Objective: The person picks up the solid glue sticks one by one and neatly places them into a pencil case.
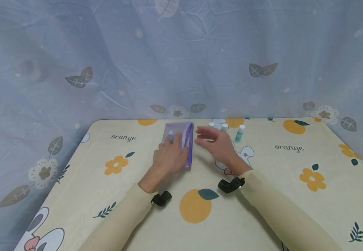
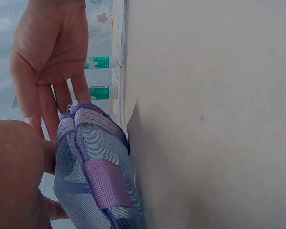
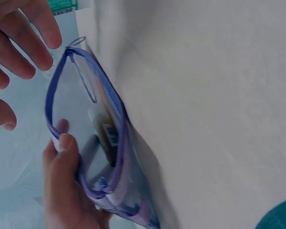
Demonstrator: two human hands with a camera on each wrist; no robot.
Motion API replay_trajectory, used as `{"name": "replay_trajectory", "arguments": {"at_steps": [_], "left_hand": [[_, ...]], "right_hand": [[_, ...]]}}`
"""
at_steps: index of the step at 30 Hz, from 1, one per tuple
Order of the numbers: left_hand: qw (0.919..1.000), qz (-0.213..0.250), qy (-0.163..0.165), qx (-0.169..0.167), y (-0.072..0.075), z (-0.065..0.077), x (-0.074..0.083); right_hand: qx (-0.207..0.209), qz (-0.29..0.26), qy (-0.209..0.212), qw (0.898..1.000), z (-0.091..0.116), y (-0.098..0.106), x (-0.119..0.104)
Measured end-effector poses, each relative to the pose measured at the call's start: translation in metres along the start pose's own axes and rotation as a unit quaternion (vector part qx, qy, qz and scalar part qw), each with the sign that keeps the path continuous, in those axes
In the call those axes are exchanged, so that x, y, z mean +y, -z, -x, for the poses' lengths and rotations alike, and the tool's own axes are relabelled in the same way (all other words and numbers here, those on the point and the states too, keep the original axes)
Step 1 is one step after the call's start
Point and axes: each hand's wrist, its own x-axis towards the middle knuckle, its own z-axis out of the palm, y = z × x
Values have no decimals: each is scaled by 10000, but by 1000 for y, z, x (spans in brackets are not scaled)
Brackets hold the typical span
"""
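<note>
A purple-edged mesh zipper pouch lies on the table, its zippered mouth gaping toward the right. My left hand holds it, thumb and a finger pinching the upper rim. Inside the pouch rests a small white-capped bottle. Just off the mouth hovers my right hand, fingers extended and apart with nothing between them. Beyond that hand stand white-capped bottles with green labels, one bottle fully visible and two others partly hidden. The left wrist view shows two green labels behind the right hand.
A cream tablecloth printed with oranges, flowers and rabbits covers the table. Behind it hangs a pale blue curtain with leaf prints. Each wrist carries a black camera, such as the right camera.
</note>
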Motion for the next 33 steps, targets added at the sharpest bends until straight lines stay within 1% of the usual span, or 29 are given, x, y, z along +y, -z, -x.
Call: {"name": "replay_trajectory", "arguments": {"at_steps": [3, 13, 17, 24, 33], "left_hand": [[10000, -8, 11, -19, 0, 0, 0], [10000, 43, 20, -33, 1, 1, 1], [10000, 68, -3, -30, 1, 1, 0], [10000, 48, -6, -34, 1, 1, 0], [9999, 84, -64, -24, 1, 1, -1]], "right_hand": [[33, -14, 82, 10000, 1, 5, -2], [215, 134, 60, 9997, 7, 24, -4], [382, 249, 87, 9989, 9, 32, -5], [618, -3, 110, 9980, 10, 46, -7], [1101, 57, 59, 9939, 12, 63, -12]]}}
